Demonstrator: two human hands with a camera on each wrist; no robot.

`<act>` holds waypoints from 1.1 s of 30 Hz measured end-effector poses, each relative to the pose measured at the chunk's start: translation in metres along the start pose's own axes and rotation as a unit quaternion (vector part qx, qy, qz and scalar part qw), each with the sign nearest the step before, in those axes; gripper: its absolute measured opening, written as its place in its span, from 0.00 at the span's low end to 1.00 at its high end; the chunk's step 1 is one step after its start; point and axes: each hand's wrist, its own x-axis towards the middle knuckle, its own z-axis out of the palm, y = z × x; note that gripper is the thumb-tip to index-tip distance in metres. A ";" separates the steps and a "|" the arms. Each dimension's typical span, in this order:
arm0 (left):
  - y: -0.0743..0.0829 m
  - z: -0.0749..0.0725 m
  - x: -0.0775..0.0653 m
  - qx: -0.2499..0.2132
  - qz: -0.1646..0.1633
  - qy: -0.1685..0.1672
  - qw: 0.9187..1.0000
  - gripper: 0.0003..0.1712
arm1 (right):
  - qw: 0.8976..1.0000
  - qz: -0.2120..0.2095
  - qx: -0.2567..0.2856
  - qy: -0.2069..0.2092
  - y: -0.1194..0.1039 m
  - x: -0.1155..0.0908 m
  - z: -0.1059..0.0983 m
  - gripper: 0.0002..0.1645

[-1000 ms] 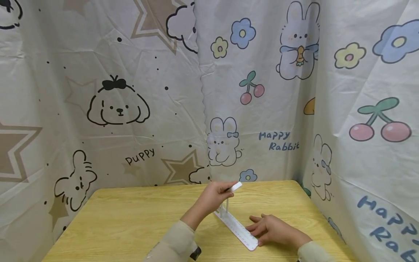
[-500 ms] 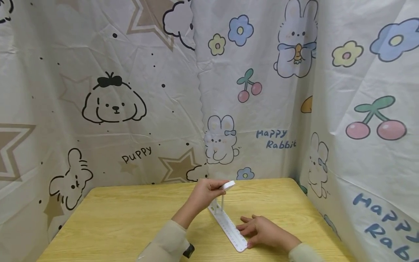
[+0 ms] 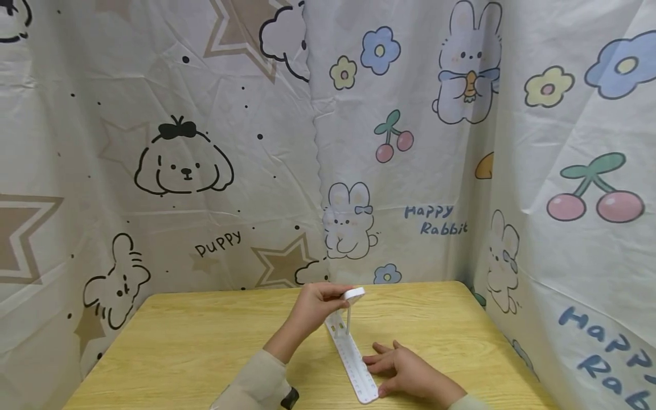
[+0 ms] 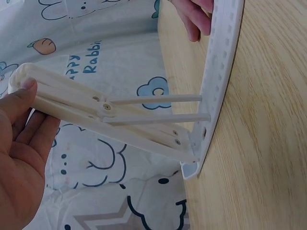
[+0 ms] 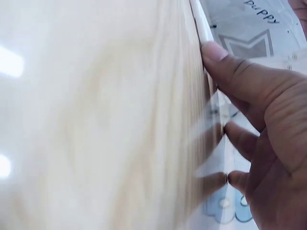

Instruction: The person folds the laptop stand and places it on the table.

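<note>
A white plastic folding stand (image 3: 353,364) rests on the wooden table, its long base pointing toward me. From the base's far end a hinged arm (image 4: 76,93) rises at a slant, braced by two thin struts (image 4: 158,99). My left hand (image 3: 315,307) pinches the raised tip of that arm between thumb and fingers, as the left wrist view confirms. Beside the near end of the base lies my right hand (image 3: 410,373), its fingers loosely spread and the thumb (image 5: 216,52) against the base's edge. Its other fingertips touch the table.
The yellow wood-grain table (image 3: 215,341) extends on both sides of the stand. Printed curtains (image 3: 256,171) hang behind it and along the right side. A dark wrist device (image 3: 290,397) sits at my left sleeve.
The near end of the base has swung left, so the stand points more directly at me. Both hands have shifted slightly left along with it.
</note>
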 end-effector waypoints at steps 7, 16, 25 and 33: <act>-0.004 -0.006 -0.005 -0.001 0.011 0.017 1.000 0.15 | 1.000 0.014 -0.010 0.014 -0.015 0.003 0.013 0.31; -0.007 -0.015 -0.009 -0.044 -0.015 0.035 0.998 0.13 | 0.997 0.033 -0.053 0.053 -0.039 0.015 0.036 0.32; -0.017 -0.023 -0.014 -0.084 -0.028 0.041 0.995 0.13 | 0.991 0.065 -0.079 0.087 -0.062 0.022 0.051 0.33; -0.019 -0.027 -0.021 -0.086 -0.038 0.045 0.995 0.15 | 0.996 0.055 -0.026 0.067 -0.059 0.020 0.040 0.29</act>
